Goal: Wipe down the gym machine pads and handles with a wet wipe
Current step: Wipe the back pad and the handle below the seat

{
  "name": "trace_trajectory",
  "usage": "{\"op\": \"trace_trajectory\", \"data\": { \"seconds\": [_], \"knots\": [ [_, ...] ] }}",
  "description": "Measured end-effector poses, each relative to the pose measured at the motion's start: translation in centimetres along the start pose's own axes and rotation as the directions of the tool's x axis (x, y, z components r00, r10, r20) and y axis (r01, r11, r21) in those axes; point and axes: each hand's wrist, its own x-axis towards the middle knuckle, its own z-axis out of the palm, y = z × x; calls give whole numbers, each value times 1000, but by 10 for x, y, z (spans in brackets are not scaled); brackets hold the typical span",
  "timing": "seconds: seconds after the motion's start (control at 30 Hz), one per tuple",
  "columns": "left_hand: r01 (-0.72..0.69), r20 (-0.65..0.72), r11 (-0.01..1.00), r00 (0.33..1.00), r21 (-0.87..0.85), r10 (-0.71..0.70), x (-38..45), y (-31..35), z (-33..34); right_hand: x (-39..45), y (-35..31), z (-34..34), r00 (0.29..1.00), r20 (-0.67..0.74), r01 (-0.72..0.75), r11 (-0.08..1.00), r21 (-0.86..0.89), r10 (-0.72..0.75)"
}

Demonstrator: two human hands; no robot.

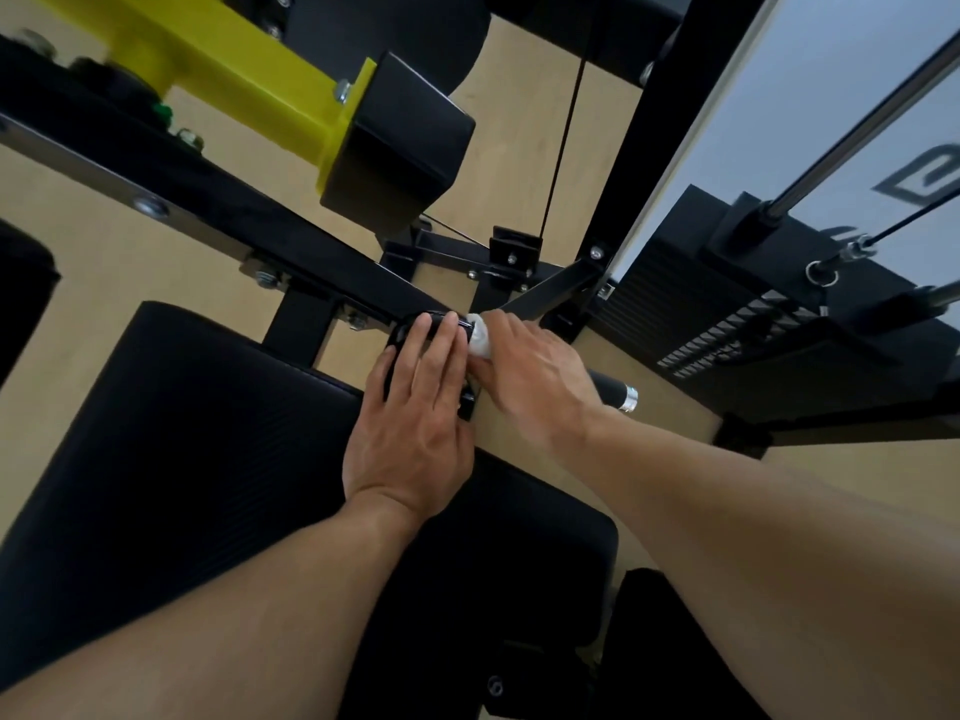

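A black seat pad (197, 439) fills the lower left. Beside its far right corner a black handle (610, 391) with a silver end cap sticks out to the right from a glossy black bracket (410, 327). My left hand (421, 413) lies on that bracket with its fingers fairly straight. My right hand (530, 379) is wrapped round the handle and holds a white wet wipe (479, 336) against it, close to my left fingertips. Most of the handle is hidden under my right hand.
A yellow arm (244, 70) with a black pad (405, 142) hangs at the upper left. The weight stack (727, 309) with chrome guide rods (857, 132) and a cable stands at the right. Black frame bars cross over the pale wooden floor (509, 148).
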Motion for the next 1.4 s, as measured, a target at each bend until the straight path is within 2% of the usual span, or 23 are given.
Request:
{"op": "trace_trajectory", "data": {
  "seconds": [0.13, 0.3, 0.4, 0.6, 0.77, 0.83, 0.93, 1.13, 1.27, 1.4],
  "knots": [
    [1, 20, 1000, 1000, -5, -1, 1, 0, 0, -11, 10, 10, 995, -81, 49, 996, -71, -54],
    [-2, 26, 1000, 1000, -16, 2, 2, -1, 0, -26, 28, 1, 999, 41, 42, 984, -174, -35],
    [-8, 27, 1000, 1000, -12, 8, 2, -1, 1, -14, 19, -2, 996, 88, 13, 984, -177, 3],
    [-4, 47, 1000, 999, 9, 4, 2, 0, 0, 5, -8, 5, 992, -37, -123, 992, -37, 121],
    [-9, 42, 1000, 999, 0, 9, 3, -1, 1, -24, 25, 3, 958, -70, -287, 935, -208, 278],
    [-7, 40, 1000, 999, -2, 7, 3, -1, 0, -28, 27, 1, 951, -52, -310, 931, -195, 305],
    [-4, 44, 1000, 999, -1, 4, 2, -1, 0, -17, 8, 6, 974, -40, -224, 971, -80, 221],
    [-19, 49, 1000, 999, 11, 19, 1, -1, 1, -41, 0, 26, 987, -154, -45, 999, 17, 47],
    [-11, 55, 1000, 998, 6, 11, 1, -1, 0, -31, 2, 24, 957, -259, -120, 992, 48, 128],
    [-8, 49, 1000, 999, 10, 8, 2, 0, 0, -27, 0, 23, 957, -248, -130, 987, 96, 150]
  ]
}}
